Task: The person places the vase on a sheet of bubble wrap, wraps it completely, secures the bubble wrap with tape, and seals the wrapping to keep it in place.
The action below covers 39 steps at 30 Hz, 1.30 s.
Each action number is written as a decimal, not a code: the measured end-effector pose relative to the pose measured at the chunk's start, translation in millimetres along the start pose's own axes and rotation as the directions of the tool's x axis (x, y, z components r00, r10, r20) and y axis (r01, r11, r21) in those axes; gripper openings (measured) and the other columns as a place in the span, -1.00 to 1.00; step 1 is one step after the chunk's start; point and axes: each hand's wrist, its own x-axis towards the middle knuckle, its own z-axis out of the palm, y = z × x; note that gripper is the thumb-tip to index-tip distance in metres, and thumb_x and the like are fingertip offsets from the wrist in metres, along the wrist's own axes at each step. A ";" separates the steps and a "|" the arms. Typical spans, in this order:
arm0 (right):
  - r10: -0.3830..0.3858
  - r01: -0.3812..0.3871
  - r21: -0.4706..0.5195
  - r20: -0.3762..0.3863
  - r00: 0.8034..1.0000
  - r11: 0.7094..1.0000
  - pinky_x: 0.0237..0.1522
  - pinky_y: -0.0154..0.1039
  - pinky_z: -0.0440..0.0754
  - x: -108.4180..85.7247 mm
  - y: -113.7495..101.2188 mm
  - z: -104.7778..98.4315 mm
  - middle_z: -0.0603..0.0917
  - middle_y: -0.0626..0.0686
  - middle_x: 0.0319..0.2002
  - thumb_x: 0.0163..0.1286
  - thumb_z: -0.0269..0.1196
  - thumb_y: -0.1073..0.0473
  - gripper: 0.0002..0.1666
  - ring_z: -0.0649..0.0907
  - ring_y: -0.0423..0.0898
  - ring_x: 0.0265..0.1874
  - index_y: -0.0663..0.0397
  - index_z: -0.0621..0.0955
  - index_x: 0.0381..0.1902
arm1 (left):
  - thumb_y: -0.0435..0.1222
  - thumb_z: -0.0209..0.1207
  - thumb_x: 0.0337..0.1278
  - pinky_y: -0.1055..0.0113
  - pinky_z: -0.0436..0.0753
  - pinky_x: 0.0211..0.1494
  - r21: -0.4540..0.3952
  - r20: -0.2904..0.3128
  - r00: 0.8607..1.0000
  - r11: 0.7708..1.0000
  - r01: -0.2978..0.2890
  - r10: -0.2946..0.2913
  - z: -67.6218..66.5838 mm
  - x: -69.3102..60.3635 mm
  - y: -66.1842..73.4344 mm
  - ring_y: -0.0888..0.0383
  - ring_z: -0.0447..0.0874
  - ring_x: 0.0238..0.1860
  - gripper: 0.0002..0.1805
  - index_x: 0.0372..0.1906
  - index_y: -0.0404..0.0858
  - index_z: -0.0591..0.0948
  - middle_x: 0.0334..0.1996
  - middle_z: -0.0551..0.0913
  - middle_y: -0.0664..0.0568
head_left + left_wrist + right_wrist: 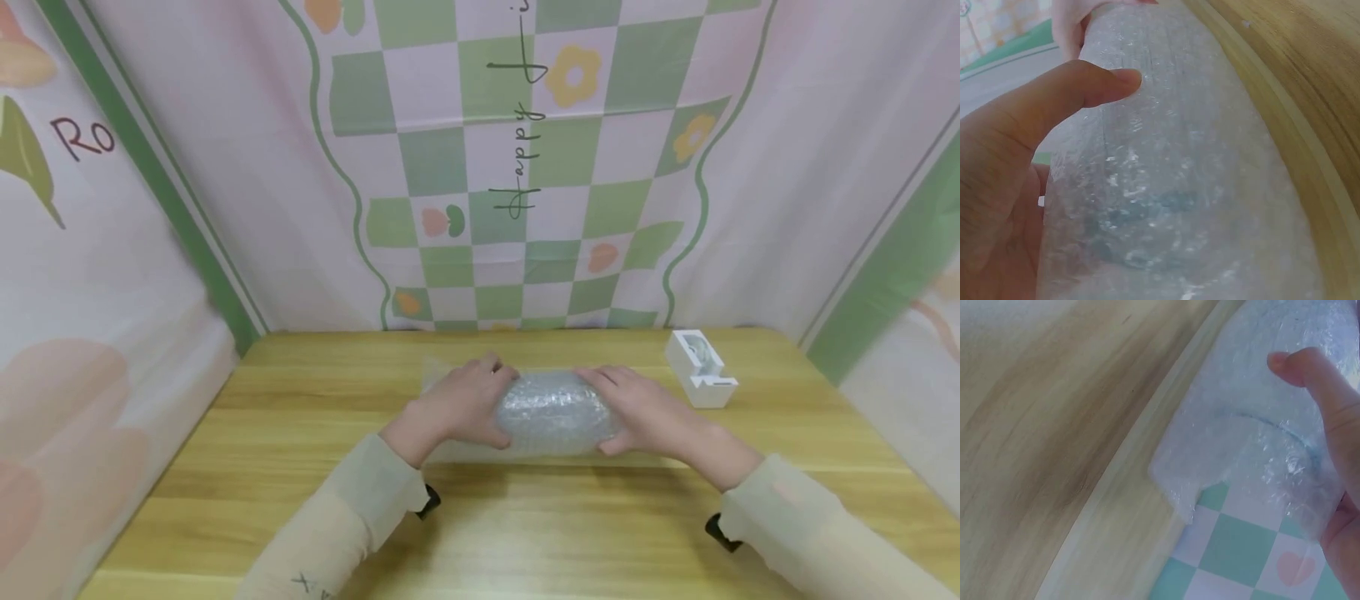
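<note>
A bundle of clear bubble wrap [555, 412] lies crosswise on the wooden table, rolled around something. Its contents are blurred by the plastic; a bluish-green tint shows through in the left wrist view. My left hand [467, 404] grips the bundle's left end, thumb on the near side and fingers over the far side. At the other end my right hand [648, 412] holds it the same way. In the right wrist view, the thumb presses the bubble wrap [1260, 406], whose loose end extends past the hand; a thin dark curved line shows inside.
A small white box [708, 393] with its top open stands behind my right hand, with a round, shiny item in it. The wooden table [525, 533] runs back to a checked curtain [498, 158]. Flat film [468, 452] spreads out under the bundle.
</note>
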 end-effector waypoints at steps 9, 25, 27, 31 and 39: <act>0.032 -0.034 0.068 0.029 0.999 0.997 0.05 0.19 0.67 0.3 5.3 -0.5 0.66 0.30 0.09 -0.23 0.67 -0.01 0.18 0.66 0.27 0.03 0.36 0.46 0.35 | -0.08 0.42 0.07 0.13 0.61 0.24 -0.037 0.000 1.000 0.999 0.006 -0.006 -1.7 -3.5 -3.2 -0.01 0.55 0.24 -0.12 0.46 -0.26 0.33 0.30 0.53 -0.10; 0.101 -0.133 0.161 0.192 0.976 0.978 0.20 0.25 0.57 4.7 13.3 -7.4 0.58 0.38 0.24 -0.06 0.63 -0.12 0.19 0.59 0.34 0.17 0.37 0.42 0.42 | 0.02 0.64 -0.21 0.10 0.49 0.38 -0.075 0.037 0.999 0.997 -0.004 0.006 8.4 -7.6 -11.6 0.01 0.46 0.35 0.18 0.54 -0.16 0.24 0.40 0.45 -0.04; 0.101 -0.137 0.173 0.204 0.974 0.975 0.21 0.26 0.56 5.2 13.8 -7.8 0.57 0.37 0.26 -0.05 0.62 -0.12 0.19 0.58 0.34 0.19 0.37 0.41 0.43 | 0.02 0.65 -0.23 0.11 0.49 0.39 -0.088 0.036 0.999 0.996 -0.009 0.012 9.0 -8.2 -13.4 0.00 0.45 0.36 0.20 0.55 -0.16 0.24 0.42 0.41 -0.05; 0.095 -0.141 0.201 0.223 0.970 0.969 0.20 0.25 0.57 5.0 15.0 -8.8 0.56 0.36 0.27 -0.03 0.62 -0.16 0.20 0.60 0.31 0.18 0.37 0.40 0.44 | 0.04 0.65 -0.24 0.10 0.50 0.38 -0.094 0.026 1.000 0.995 -0.014 0.017 9.2 -9.0 -15.5 -0.01 0.44 0.35 0.21 0.56 -0.15 0.24 0.43 0.37 -0.06; 0.075 -0.144 0.270 0.253 0.965 0.952 0.08 0.13 0.65 6.6 17.0 -12.5 0.55 0.32 0.31 0.01 0.60 -0.15 0.20 0.53 -0.33 -0.48 0.32 0.37 0.48 | 0.01 0.62 -0.15 0.06 0.50 0.38 -0.104 0.050 0.999 0.995 -0.001 0.006 8.1 -8.7 -16.4 -0.04 0.43 0.38 0.16 0.57 -0.16 0.25 0.44 0.39 -0.08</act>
